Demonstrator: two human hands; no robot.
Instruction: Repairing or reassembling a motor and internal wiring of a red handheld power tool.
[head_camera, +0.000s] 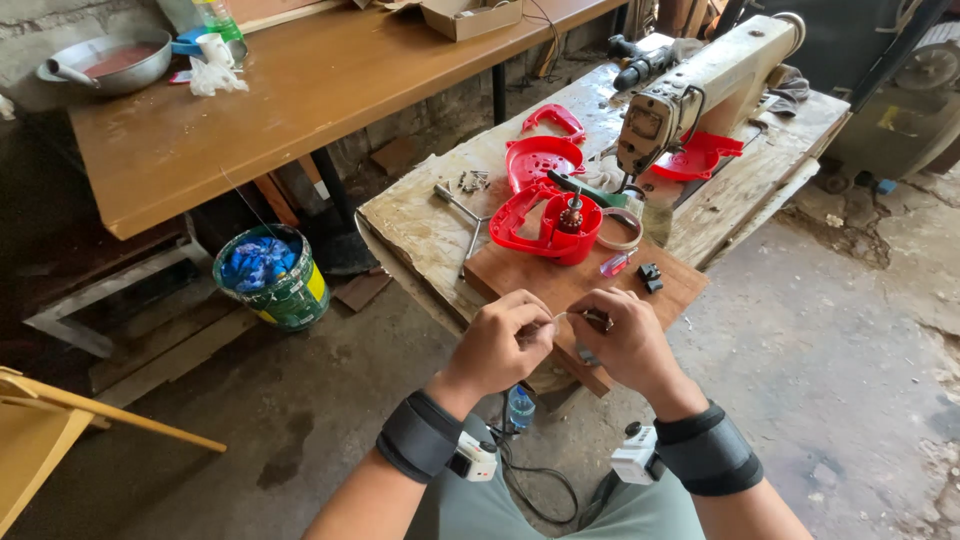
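Now my left hand (505, 340) and right hand (625, 345) are close together, pinching a thin wire (562, 316) above the wooden board (560, 280).

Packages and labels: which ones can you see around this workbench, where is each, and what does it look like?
Cardboard box: far end of the long brown table, open, tan.
Paint bucket: on the floor left of the bench, round, green with a yellow label band, blue stuff inside.
Plastic bottle: far table, near the metal pan, clear with a green label.
Sewing machine plate: small panel on the cream machine's end.
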